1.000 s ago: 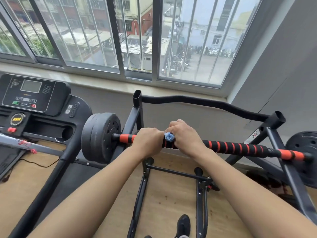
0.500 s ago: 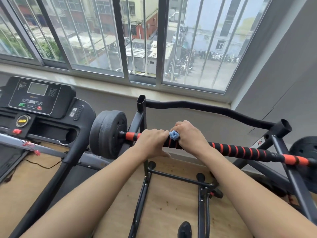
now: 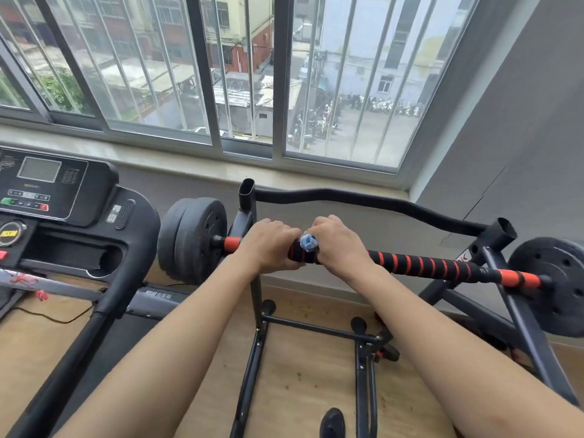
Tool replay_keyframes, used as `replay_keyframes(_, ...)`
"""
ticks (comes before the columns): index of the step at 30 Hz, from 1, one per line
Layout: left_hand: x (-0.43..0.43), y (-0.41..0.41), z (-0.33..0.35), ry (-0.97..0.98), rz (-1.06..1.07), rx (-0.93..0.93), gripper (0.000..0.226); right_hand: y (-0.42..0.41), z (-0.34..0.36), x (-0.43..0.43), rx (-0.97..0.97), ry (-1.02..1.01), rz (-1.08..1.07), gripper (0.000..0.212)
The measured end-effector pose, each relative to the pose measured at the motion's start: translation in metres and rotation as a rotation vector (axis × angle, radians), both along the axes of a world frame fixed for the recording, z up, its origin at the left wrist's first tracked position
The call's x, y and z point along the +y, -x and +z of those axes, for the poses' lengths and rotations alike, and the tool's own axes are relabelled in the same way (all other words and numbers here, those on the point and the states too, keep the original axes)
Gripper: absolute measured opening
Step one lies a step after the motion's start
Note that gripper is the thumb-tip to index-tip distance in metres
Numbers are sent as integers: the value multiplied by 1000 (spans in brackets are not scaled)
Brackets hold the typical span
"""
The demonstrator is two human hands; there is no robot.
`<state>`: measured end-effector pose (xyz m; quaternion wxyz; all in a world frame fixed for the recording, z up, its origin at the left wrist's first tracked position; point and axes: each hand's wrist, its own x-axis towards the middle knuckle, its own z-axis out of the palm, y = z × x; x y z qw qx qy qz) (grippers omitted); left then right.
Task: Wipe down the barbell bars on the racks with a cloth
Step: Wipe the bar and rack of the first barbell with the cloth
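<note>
Bright, even daylight through the barred window [image 3: 246,74]; soft, faint shadows on the wooden floor [image 3: 300,368]. Pale buildings [image 3: 357,42] outside slightly washed out. Strong wide-angle bending toward the edges. Sharpest at centre, on the barbell bar [image 3: 420,265]; forearms [image 3: 158,358] at the bottom softer.

1. Barbell bar [image 3: 420,263]: matt black foam grip with orange bands.
2. Cloth [image 3: 308,242]: soft blue fabric, bunched.
3. Rack [image 3: 256,314]: smooth black painted metal.
4. Weight plate [image 3: 192,240]: matt black.
5. Floor [image 3: 303,374]: pale wood.
</note>
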<state>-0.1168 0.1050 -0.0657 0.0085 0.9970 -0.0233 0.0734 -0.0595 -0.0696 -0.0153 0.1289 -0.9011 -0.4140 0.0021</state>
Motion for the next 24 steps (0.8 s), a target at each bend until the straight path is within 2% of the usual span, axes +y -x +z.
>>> replay_keyframes(2, -9, 9, -13, -36, 27, -112, 21, -2, 2, 4, 0, 4, 1, 19)
replay_keyframes(4, -19, 7, -12, -8, 153, -71, 11, -1, 1, 5, -17, -1, 7, 16)
replay_keyframes(7, -18, -7, 3, 14, 253, 118, 5, 0, 0, 4, -63, 2, 23, 9)
replay_keyframes(10, -8, -24, 15, 174, 187, 387, 10, -2, -1, 5, -90, -1, 28, 6)
replay_keyframes(11, -5, -27, 16, 217, 170, 425, 13, -3, -1, 6, -83, -3, 23, 7)
replay_keyframes(13, 1, -25, 12, 230, 131, 312, 12, -5, 1, 8, -61, -1, -1, 11)
replay_keyframes(16, 2, -9, -16, 58, 4, -156, 14, -9, 7, 12, -38, 13, 2, 15)
replay_keyframes(18, -3, -3, -27, 20, 77, -261, 17, -9, 8, 13, -46, 42, 20, 12)
replay_keyframes(21, -9, -9, -17, 45, 209, -95, 13, -9, 6, 9, -87, 37, 70, 9)
replay_keyframes(24, -1, -21, 0, 119, 200, 158, 11, -6, 4, 7, -127, 21, 108, 8)
